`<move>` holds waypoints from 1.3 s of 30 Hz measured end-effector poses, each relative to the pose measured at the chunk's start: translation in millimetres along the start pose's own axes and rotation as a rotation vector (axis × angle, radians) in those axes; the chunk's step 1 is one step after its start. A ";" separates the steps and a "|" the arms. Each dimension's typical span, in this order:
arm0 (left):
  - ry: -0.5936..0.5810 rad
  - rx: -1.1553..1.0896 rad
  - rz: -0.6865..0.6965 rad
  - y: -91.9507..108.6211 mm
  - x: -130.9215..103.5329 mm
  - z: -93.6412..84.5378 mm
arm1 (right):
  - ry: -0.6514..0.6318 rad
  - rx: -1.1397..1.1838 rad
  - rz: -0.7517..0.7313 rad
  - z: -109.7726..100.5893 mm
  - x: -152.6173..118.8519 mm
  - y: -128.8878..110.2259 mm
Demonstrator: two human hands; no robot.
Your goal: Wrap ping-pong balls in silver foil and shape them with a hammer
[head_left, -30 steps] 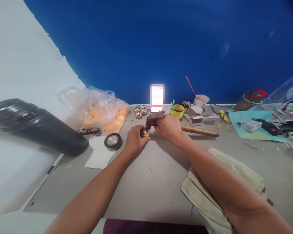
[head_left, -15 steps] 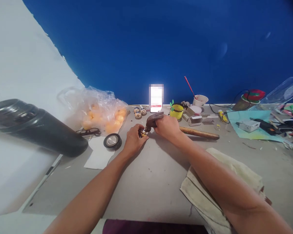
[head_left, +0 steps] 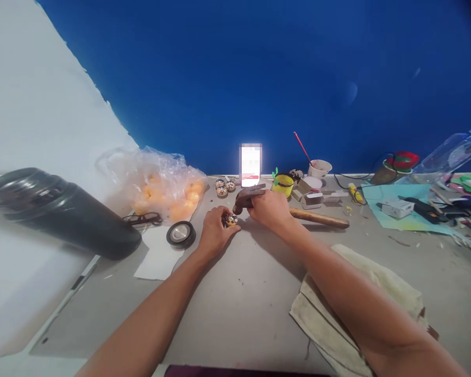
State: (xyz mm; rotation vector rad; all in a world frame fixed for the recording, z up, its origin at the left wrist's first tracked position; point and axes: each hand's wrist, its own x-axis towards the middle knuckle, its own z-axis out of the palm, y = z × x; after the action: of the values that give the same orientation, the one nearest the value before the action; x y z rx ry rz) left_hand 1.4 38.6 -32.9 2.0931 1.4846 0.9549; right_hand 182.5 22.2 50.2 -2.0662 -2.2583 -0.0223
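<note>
Between the thumb and fingers of my left hand (head_left: pixel 216 229) is a small shiny ball (head_left: pixel 231 220), silver on top and yellowish below, resting at the tabletop. My right hand (head_left: pixel 270 209) is closed round a hammer close to its dark metal head (head_left: pixel 246 198). The hammer's wooden handle (head_left: pixel 320 218) sticks out to the right past my wrist. The hammer head is just above and to the right of the ball, with a small gap between them. Behind my left hand a few similar shiny balls (head_left: pixel 221 190) sit together.
A large dark bottle (head_left: pixel 74 214), a bag of orange things (head_left: pixel 160 188) and a round black lid (head_left: pixel 181 234) stand left. A lit phone (head_left: pixel 250 165) is at the wall. Right are a yellow pot (head_left: pixel 283 184), a white cup (head_left: pixel 320 168) and a folded cloth (head_left: pixel 322 314).
The hammer head has lifted slightly off the ball, opening a small gap. The whole view has shifted a little, so things appear lower. My left hand still holds the ball.
</note>
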 end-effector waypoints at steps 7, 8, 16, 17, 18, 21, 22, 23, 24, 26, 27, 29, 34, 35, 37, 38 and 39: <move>-0.043 -0.038 -0.073 5.4 -3.5 -3.3 | -0.013 -0.009 -0.030 4.6 0.7 -2.0; -0.045 -0.053 -0.079 6.0 -4.1 -3.5 | -0.008 -0.012 -0.023 5.4 1.0 -2.2; 0.003 -0.067 -0.051 3.6 -3.4 -2.9 | 0.027 -0.015 -0.039 7.6 0.6 -3.8; 0.033 -0.023 -0.042 2.7 -2.8 -3.0 | 0.020 -0.018 -0.039 7.0 0.2 -4.5; 0.057 0.011 -0.039 2.0 -2.3 -3.3 | 0.009 -0.018 -0.043 6.5 -0.2 -5.3; 0.056 0.024 -0.079 1.2 -1.7 -4.3 | -0.029 -0.010 -0.061 5.6 -0.3 -6.8; 0.047 0.017 -0.085 1.5 -1.9 -4.6 | -0.025 -0.005 -0.060 5.7 0.1 -6.9; 0.030 0.010 -0.087 2.1 -2.2 -5.0 | -0.015 -0.002 -0.054 6.1 0.7 -6.7; 0.017 0.006 -0.087 3.0 -2.5 -5.3 | -0.004 -0.003 -0.047 6.6 1.3 -6.3; -0.008 0.008 -0.084 5.0 -3.2 -6.1 | 0.011 -0.008 -0.036 8.0 2.3 -5.7; -0.018 0.011 -0.083 5.9 -3.5 -6.5 | 0.015 -0.008 -0.038 8.8 2.6 -5.6; -0.028 0.018 -0.078 6.7 -3.9 -6.8 | 0.018 0.001 -0.049 9.7 2.3 -6.1; 0.030 0.054 -0.025 3.4 -5.1 -3.0 | 0.006 0.031 -0.066 5.6 -1.3 -9.3; 0.034 0.065 -0.015 2.4 -5.1 -1.9 | 0.002 0.042 -0.069 4.5 -2.0 -10.1; 0.030 0.085 -0.005 0.7 -4.9 -0.2 | -0.014 0.064 -0.068 3.2 -2.9 -11.4; 0.025 0.091 -0.002 0.1 -4.5 0.2 | -0.024 0.073 -0.063 3.1 -3.0 -11.8; 0.021 0.092 0.001 -0.3 -4.2 0.2 | -0.030 0.080 -0.058 3.2 -3.0 -12.0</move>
State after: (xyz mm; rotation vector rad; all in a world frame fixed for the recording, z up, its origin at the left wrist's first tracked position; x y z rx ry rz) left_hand 0.5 34.9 -34.5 2.1539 1.5662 0.9277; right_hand 170.7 18.3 47.3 -1.9743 -2.2965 0.0940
